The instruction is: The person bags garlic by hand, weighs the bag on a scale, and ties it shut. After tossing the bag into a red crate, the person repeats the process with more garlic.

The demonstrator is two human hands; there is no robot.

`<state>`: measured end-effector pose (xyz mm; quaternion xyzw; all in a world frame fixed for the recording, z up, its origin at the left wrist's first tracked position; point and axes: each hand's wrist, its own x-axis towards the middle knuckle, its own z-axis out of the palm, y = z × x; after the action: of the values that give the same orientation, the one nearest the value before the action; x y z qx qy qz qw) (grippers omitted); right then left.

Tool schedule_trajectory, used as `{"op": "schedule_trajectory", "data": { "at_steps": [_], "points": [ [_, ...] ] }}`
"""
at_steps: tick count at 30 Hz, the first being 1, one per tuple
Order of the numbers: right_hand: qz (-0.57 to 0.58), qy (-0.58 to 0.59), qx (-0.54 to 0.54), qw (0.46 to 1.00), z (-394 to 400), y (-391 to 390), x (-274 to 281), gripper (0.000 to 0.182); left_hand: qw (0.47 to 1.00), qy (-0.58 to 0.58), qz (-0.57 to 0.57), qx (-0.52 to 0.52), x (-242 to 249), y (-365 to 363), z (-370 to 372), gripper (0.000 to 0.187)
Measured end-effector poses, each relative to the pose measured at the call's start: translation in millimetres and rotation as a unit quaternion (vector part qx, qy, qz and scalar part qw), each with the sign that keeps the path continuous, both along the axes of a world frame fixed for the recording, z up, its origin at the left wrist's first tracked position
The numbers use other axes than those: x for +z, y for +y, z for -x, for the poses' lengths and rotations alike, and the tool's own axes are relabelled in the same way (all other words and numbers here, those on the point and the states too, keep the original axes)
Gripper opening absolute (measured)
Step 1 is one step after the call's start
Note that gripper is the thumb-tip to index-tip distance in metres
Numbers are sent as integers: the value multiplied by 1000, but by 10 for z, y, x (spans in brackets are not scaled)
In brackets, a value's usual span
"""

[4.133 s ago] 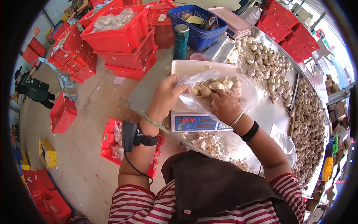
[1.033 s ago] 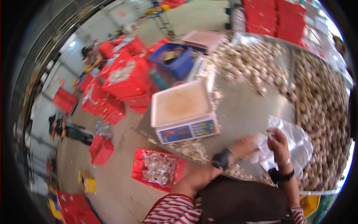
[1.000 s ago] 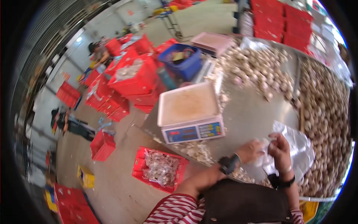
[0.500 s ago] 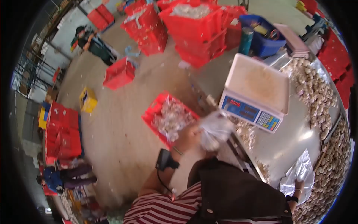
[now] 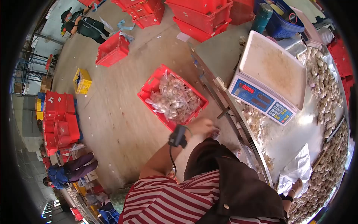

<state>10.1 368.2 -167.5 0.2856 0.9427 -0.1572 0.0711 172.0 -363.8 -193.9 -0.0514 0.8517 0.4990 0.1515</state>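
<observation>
My left hand (image 5: 203, 127), a black device strapped at its wrist, is just beyond the near corner of a red crate (image 5: 153, 83) on the floor. Its fingers are blurred, and whether they hold anything is unclear. Clear plastic bags of shellfish (image 5: 173, 98) fill the crate. At the lower right, my right hand (image 5: 297, 186) grips the lower edge of a silvery-white plastic bag (image 5: 297, 168) over the metal table (image 5: 289, 140). Loose shells (image 5: 328, 175) lie heaped beside this hand. A scale (image 5: 274, 74) reading 0.006 stands farther up the table.
Stacked red crates (image 5: 203, 16), a blue basket (image 5: 281, 24) and a teal bottle (image 5: 262, 18) are at the top. A red crate (image 5: 113, 51) and yellow crate (image 5: 82, 81) sit on the floor. One person (image 5: 84, 24) stands upper left, another (image 5: 69, 171) lower left.
The clear bag that was at my left hand is no longer there. That hand is now lower, nearer my knee. My right hand still has the silvery-white bag. The view has shifted.
</observation>
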Motion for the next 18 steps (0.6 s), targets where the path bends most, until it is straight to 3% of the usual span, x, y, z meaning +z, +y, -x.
{"op": "schedule_trajectory", "data": {
  "at_steps": [2, 4, 5, 6, 7, 8, 9, 10, 11, 12, 13, 15, 17, 18],
  "points": [
    [45, 44, -12, 998, -14, 150, -24, 32, 991, -30, -95, -87, 524, 587, 372, 24],
    [133, 160, -35, 977, -149, 392, -77, 27, 980, 23, -130, -152, 1126, 1056, 687, 25],
    [256, 315, -32, 913, -230, 514, -291, 31, 969, -20, -169, -182, 1231, 1297, 846, 24],
    [250, 232, -38, 939, -227, 769, -351, 36, 962, 29, -188, -194, 1229, 1539, 982, 21],
    [253, 281, -51, 925, -305, 908, -495, 43, 950, 75, -217, -213, 1234, 1794, 1104, 19],
    [55, 199, 5, 978, -393, 401, -2, 40, 943, 99, -229, -219, 1259, 2035, 1233, 18],
    [58, 197, -54, 977, -407, -14, 311, 35, 936, 116, -244, -228, 1256, 2287, 1370, 16],
    [102, 307, -65, 944, -465, -128, 303, 29, 939, 97, -235, -230, 1311, 2503, 1486, 15],
    [138, 431, 17, 891, -517, -50, 159, 27, 946, 76, -218, -228, 1381, 2757, 1587, 14],
    [244, 464, -42, 851, -501, -141, 229, 20, 932, 73, -228, -273, 1451, 3056, 1684, 14],
    [237, 478, -80, 842, -448, -456, 545, 13, 942, 85, -183, -267, 1511, 3304, 1781, 14],
    [338, 498, -104, 792, -461, -439, 519, 9, 948, 99, -130, -274, 1480, 3784, 1946, 15],
    [419, 497, -133, 748, -482, -448, 586, 9, 907, 290, -112, -284, 1278, 4379, 2076, 27],
    [439, 493, -151, 735, -494, -454, 591, 9, 903, 288, -110, -298, 1213, 4641, 2112, 27]
  ]
}}
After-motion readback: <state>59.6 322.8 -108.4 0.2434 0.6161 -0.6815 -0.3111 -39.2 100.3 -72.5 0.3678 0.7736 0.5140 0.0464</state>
